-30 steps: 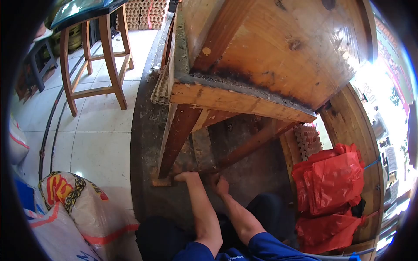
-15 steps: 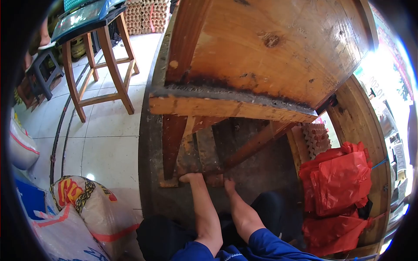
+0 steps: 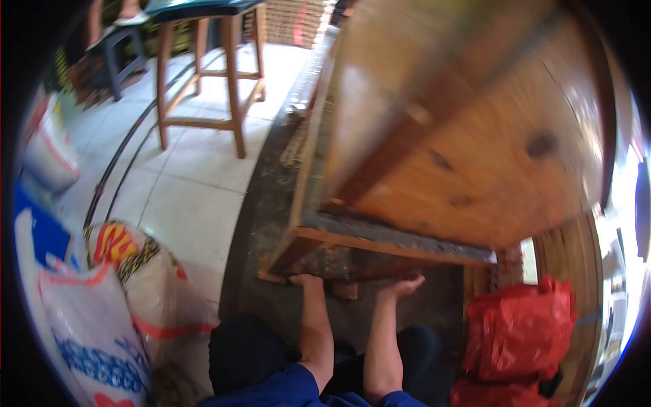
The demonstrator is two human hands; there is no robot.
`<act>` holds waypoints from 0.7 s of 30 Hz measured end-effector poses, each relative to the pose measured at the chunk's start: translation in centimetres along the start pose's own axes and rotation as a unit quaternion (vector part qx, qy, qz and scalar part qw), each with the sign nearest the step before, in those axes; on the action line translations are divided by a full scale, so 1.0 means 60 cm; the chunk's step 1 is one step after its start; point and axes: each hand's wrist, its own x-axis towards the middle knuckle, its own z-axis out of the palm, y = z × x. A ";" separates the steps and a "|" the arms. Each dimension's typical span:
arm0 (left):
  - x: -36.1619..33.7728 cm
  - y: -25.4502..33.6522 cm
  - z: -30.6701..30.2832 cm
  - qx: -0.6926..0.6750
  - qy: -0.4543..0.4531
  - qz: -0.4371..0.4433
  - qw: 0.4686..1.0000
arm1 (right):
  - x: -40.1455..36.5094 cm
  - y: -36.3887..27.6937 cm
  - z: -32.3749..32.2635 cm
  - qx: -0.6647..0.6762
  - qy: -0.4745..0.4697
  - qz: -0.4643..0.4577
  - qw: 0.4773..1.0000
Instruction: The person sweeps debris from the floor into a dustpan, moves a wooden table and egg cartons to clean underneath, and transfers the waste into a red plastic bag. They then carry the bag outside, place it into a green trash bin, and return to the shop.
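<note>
A worn wooden stand (image 3: pixel 434 163) with a broad slanted panel rises in front of me, its front rail (image 3: pixel 400 247) running across above my hands. My left hand (image 3: pixel 310 279) is low at the left, against the base plank of the stand near its left leg; its fingers are partly hidden there. My right hand (image 3: pixel 405 285) is just below the rail, palm turned up, fingers loosely stretched to the right, with nothing visible in it. Both forearms reach forward between my dark-clad knees.
Red plastic bags (image 3: pixel 519 329) are stacked at the right beside a wooden frame (image 3: pixel 573 271). Filled sacks (image 3: pixel 163 298) stand at the left. Farther off are a wooden stool (image 3: pixel 234 88), a small plastic stool (image 3: pixel 122 57), egg trays (image 3: pixel 291 24) and part of a person's leg.
My right hand has risen from beside the base plank and turned palm up. My left hand stays near the plank. The view has swung, putting the stand lower and farther right.
</note>
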 end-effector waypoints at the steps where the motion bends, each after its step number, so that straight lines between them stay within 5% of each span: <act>1: 0.002 0.000 -0.001 -0.006 0.004 -0.005 1.000 | -0.005 -0.005 -0.002 0.037 0.007 0.018 0.999; 8: 0.019 0.003 -0.013 -0.007 0.006 -0.003 1.000 | 0.020 -0.054 0.004 0.096 0.154 0.013 0.983; 16: 0.058 -0.009 -0.086 0.043 0.042 0.015 0.998 | -0.071 -0.269 0.065 0.220 0.156 -0.121 0.955; 19: 0.067 -0.044 -0.163 0.162 0.119 0.039 0.979 | -0.096 -0.309 0.068 0.274 0.147 -0.185 0.932; 21: 0.060 -0.064 -0.222 0.402 0.073 0.146 0.901 | -0.118 -0.322 0.076 0.244 0.143 -0.233 0.930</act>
